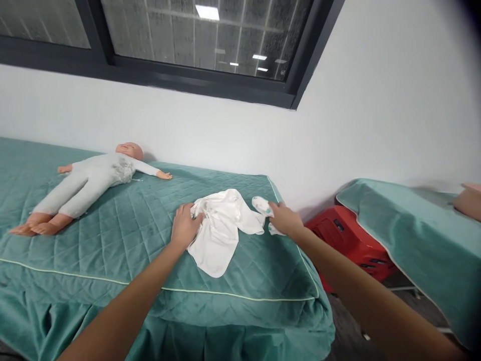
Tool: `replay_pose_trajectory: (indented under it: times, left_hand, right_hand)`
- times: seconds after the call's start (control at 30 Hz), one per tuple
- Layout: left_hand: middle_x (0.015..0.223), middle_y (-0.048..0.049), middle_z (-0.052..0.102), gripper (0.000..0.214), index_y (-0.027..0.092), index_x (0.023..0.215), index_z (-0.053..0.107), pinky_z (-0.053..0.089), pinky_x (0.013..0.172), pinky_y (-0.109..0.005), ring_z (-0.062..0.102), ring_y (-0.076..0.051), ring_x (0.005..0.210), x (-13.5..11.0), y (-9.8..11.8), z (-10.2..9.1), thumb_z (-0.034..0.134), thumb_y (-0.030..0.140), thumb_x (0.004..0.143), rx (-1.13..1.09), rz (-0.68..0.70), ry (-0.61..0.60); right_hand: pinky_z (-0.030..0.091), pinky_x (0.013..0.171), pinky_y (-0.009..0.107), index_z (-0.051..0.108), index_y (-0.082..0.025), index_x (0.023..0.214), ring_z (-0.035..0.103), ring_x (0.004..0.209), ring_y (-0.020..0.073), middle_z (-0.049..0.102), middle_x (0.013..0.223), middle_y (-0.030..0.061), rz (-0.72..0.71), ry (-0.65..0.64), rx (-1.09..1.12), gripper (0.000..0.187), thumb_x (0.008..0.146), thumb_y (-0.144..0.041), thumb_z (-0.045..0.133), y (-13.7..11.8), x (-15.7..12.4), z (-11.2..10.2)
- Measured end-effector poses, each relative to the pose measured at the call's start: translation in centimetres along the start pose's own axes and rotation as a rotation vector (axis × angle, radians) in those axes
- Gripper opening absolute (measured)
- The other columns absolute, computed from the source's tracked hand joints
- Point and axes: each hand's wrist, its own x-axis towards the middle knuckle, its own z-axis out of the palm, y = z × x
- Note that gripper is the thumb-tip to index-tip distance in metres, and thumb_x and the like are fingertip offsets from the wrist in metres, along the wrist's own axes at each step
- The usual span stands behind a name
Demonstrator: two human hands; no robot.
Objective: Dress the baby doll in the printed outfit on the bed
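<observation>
A white cloth garment (220, 225), shaped like a small baby shirt, lies crumpled on the green quilted bed cover (158, 260). My left hand (186, 225) is at its left edge, with thumb and fingers closed on the fabric. To the right of the garment, near the bed's end, my right hand (284, 218) is closed around a small white cloth piece (262, 206) with coloured prints. Part of that piece sticks out below the hand; its exact kind is unclear. A baby doll (97, 175) in a white body suit lies on its back at the left, apart from both hands.
Behind the bed are a white wall (210, 130) and a dark-framed window (203, 82). Beyond the bed's right end, a red plastic case (347, 238) stands partly under another green-covered bed (417, 220). A skin-coloured object (468, 203) is cut off at the right edge.
</observation>
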Motion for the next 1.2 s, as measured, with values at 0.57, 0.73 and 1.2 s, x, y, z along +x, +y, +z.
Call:
replay_pose_trajectory:
  times: [0.57, 0.73, 1.2]
  left_hand:
    - [0.101, -0.0098, 0.064, 0.018, 0.018, 0.093, 0.063, 0.041, 0.097, -0.042, 0.055, -0.027, 0.103, -0.4, 0.0, -0.6, 0.057, 0.030, 0.081, -0.288, -0.118, 0.083]
    - [0.084, -0.0049, 0.066, 0.027, 0.016, 0.086, 0.062, 0.046, 0.081, -0.034, 0.060, -0.020, 0.081, 0.6, 1.0, -2.1, 0.055, 0.042, 0.083, -0.514, -0.168, 0.037]
    - [0.088, -0.0013, 0.070, 0.027, 0.021, 0.094, 0.067, 0.045, 0.071, -0.027, 0.061, -0.018, 0.081, 0.6, 11.5, -20.4, 0.058, 0.045, 0.086, -0.303, 0.323, -0.188]
  right_hand:
    - [0.040, 0.096, 0.052, 0.032, -0.019, 0.145, 0.045, 0.126, 0.0370, 0.039, 0.145, 0.0191, 0.072, -0.086, -0.055, 0.066, 0.083, -0.028, 0.054, 2.0, 0.2, 1.4]
    - [0.025, 0.111, 0.057, 0.028, -0.019, 0.148, 0.024, 0.142, 0.0353, 0.026, 0.156, 0.0150, -0.052, 0.048, 0.068, 0.077, 0.080, -0.034, 0.060, -2.1, -0.7, -1.0]
    - [0.039, 0.071, 0.026, 0.062, -0.020, 0.107, 0.060, 0.089, 0.0174, 0.068, 0.101, 0.0033, -0.840, 0.234, 0.284, 0.022, 0.091, -0.021, 0.047, -18.7, -3.8, -16.8]
